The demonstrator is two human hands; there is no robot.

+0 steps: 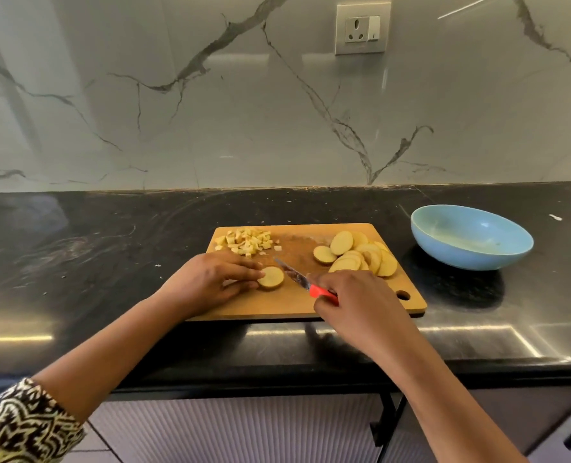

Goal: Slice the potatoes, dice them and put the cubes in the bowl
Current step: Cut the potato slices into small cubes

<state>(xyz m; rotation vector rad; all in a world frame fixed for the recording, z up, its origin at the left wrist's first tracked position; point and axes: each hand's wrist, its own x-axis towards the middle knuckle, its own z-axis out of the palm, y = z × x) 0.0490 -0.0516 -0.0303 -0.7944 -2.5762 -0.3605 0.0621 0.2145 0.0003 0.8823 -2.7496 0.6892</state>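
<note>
A matt tan wooden cutting board [360,304] is seen on the glossy black stone counter [110,262]; behind the counter, polished white veined marble wall [210,111] is shown.

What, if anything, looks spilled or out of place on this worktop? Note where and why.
Only small strays. A pale scrap lies on the black counter right of the blue bowl, another speck left of the cutting board; one cube sits apart from the cube pile. Nothing looks damaged.
</note>
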